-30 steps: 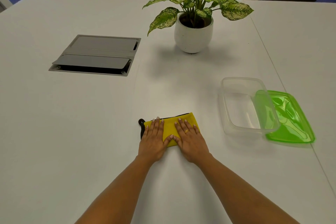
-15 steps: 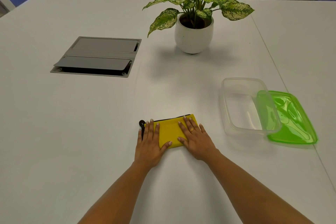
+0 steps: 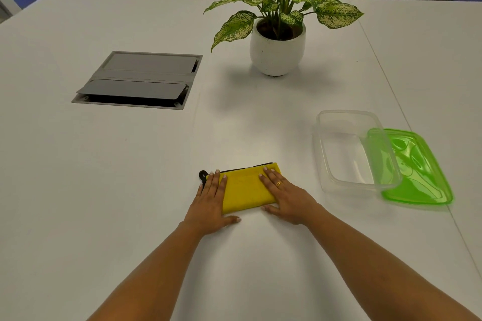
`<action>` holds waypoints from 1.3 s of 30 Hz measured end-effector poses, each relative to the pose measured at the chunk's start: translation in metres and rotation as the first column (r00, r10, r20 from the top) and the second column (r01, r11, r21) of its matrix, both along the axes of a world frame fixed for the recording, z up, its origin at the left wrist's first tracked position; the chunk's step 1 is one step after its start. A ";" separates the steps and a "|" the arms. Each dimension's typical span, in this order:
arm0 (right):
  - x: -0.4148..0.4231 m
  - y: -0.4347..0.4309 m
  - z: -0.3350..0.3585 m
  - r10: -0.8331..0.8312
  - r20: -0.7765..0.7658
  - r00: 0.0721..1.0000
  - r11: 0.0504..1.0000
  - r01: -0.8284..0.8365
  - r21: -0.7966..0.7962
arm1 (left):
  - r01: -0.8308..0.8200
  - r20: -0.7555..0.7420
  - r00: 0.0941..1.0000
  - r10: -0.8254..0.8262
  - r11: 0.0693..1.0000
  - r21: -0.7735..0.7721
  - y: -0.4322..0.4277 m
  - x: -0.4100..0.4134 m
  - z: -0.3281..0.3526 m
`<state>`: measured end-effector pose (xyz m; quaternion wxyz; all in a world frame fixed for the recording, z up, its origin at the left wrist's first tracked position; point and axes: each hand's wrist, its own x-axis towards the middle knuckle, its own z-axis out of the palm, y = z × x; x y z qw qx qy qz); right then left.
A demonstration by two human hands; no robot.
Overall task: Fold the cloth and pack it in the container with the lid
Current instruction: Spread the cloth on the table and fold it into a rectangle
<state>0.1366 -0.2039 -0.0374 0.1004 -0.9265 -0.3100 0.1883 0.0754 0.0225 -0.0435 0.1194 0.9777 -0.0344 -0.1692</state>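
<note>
A yellow cloth (image 3: 245, 190) with a black edge and loop lies folded into a small rectangle on the white table. My left hand (image 3: 208, 200) rests flat on its left end, fingers spread. My right hand (image 3: 287, 195) lies flat on its right end, a ring on one finger. Neither hand grips the cloth. To the right stands a clear plastic container (image 3: 326, 154) with nothing inside. Its green lid (image 3: 422, 177) lies partly under the container's right side.
A potted plant (image 3: 277, 52) in a white pot stands at the back centre. A grey cable hatch (image 3: 138, 81) is set into the table at the left. A table seam runs down the right side. Dark chairs stand beyond the far edge.
Both hands have slid apart along the cloth, the left toward its left end and the right toward its right end, uncovering the yellow middle.
</note>
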 end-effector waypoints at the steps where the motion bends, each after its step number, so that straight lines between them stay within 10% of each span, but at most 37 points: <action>1: 0.000 -0.002 0.001 0.007 0.010 1.000 1.000 -0.007 -0.007 | 0.015 -0.003 1.000 -0.015 1.000 -0.004 0.004 0.000 0.000; 17: -0.014 0.002 -0.007 -0.036 0.178 0.983 0.997 0.047 -0.057 | 0.052 0.016 0.998 -0.053 0.997 0.060 0.007 -0.001 0.001; 29: 0.003 0.001 0.031 -0.292 -0.073 0.954 0.919 0.301 0.255 | -0.064 0.421 0.898 0.130 0.984 -0.168 0.020 -0.005 0.023; 34: 0.020 -0.002 0.054 -0.382 -0.460 0.801 0.655 0.586 0.477 | -0.181 0.215 0.883 0.418 0.725 -0.665 0.026 0.015 0.051; 39: 0.021 0.006 0.047 -0.472 -0.685 0.556 0.436 0.822 0.367 | -0.405 -0.071 0.829 0.554 0.509 -0.760 0.017 0.034 0.051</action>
